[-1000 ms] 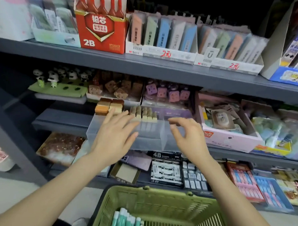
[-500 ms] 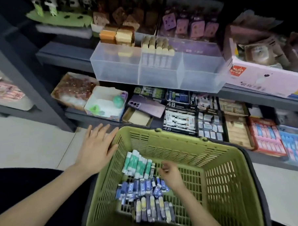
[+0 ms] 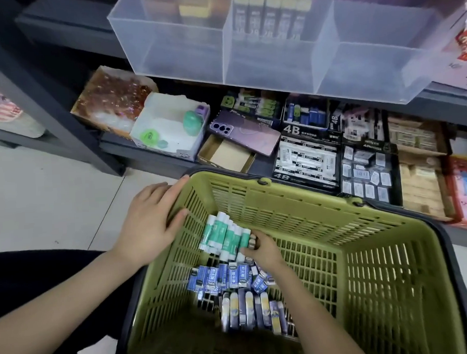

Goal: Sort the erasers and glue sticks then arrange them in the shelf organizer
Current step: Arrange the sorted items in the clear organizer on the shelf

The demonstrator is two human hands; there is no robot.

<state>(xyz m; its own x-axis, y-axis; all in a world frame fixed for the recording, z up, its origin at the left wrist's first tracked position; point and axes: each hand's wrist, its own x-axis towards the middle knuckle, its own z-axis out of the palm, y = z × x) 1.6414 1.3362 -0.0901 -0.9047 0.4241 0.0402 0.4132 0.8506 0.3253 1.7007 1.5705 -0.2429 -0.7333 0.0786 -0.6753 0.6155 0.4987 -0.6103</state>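
Head view: braces basket (image 3: 280,174) rim with flat, straight-fingered left hand (image 3: 148,223) to steady it; reaches right hand (image 3: 265,249) inside, fingers (image 3: 258,236) curled on green glue sticks (image 3: 224,236) beside blue erasers (image 3: 223,277), presumably bound for shelf organizer (image 3: 275,54) above.

left hand (image 3: 149,224) flat, fingers straight, right hand (image 3: 263,250) low, fingers curled

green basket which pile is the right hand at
The green-and-white glue sticks, farthest from the person: the right hand touches their edge. The blue-wrapped erasers and purple-and-yellow sticks lie nearer.
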